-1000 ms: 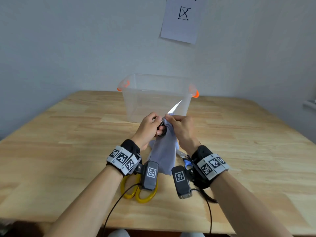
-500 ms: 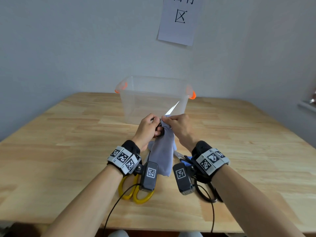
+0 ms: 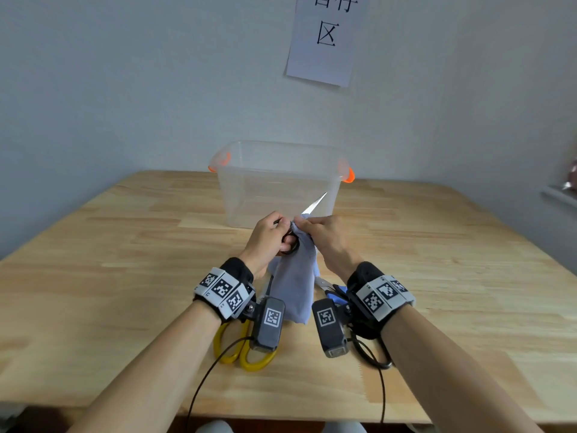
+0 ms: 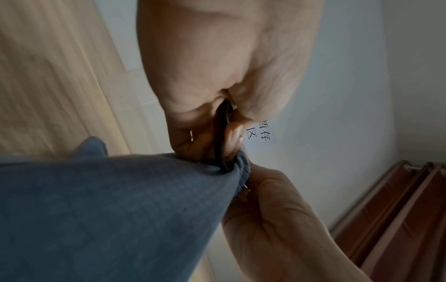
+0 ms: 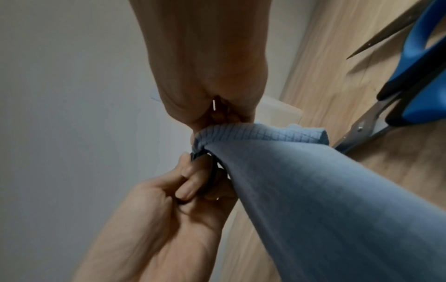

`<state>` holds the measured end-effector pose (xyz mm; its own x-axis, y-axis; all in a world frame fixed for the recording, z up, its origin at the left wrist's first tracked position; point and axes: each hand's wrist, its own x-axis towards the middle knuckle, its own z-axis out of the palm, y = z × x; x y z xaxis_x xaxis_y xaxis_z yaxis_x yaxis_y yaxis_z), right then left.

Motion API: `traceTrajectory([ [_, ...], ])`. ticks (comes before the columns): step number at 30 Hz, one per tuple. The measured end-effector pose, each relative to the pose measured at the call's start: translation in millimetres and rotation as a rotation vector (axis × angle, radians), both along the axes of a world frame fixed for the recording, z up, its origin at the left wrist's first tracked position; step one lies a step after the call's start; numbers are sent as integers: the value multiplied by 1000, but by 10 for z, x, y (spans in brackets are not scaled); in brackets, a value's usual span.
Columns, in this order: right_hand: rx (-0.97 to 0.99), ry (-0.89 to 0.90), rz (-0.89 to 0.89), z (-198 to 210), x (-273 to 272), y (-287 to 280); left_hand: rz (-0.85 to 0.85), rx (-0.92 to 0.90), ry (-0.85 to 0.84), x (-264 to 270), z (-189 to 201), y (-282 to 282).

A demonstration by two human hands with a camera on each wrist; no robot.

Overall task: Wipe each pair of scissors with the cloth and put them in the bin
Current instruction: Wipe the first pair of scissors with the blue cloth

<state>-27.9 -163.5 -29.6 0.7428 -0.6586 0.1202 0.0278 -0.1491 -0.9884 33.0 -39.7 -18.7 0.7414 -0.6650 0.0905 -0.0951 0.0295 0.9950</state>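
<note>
Plain grey-white wall with a paper sign (image 3: 324,35) taped up, and a light wooden counter (image 3: 437,276) in front of me. The clear bin (image 3: 274,182) with orange handles sits at the back, nothing visible inside. My left hand (image 3: 268,235) is curled round the dark handle loops of the black scissors (image 3: 313,204), blade tip poking up toward the bin. My right hand (image 3: 324,237) pinches the blue-grey cloth (image 3: 293,285) round the blade right next to the left hand, so the two hands are basically touching. The cloth hangs down between my wrists. Yellow scissors (image 3: 243,351) and blue scissors (image 3: 335,292) lie on the counter under my wrists.
</note>
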Motion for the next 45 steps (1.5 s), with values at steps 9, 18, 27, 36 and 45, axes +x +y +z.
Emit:
traceTrajectory([
  [9, 113, -41, -125, 27, 49, -91, -55, 22, 36, -17, -30, 27],
  [18, 96, 4, -45, 26, 49, -7, -26, 8, 75, 63, -48, 61],
  [27, 95, 52, -43, -110, 91, 78, 1, 33, 84, 81, -82, 104],
  [36, 196, -16, -75, -68, 53, 26, -6, 7, 121, 60, -52, 66],
  [45, 306, -105, -88, -15, 34, 57, -14, 17, 153, 27, -54, 80],
])
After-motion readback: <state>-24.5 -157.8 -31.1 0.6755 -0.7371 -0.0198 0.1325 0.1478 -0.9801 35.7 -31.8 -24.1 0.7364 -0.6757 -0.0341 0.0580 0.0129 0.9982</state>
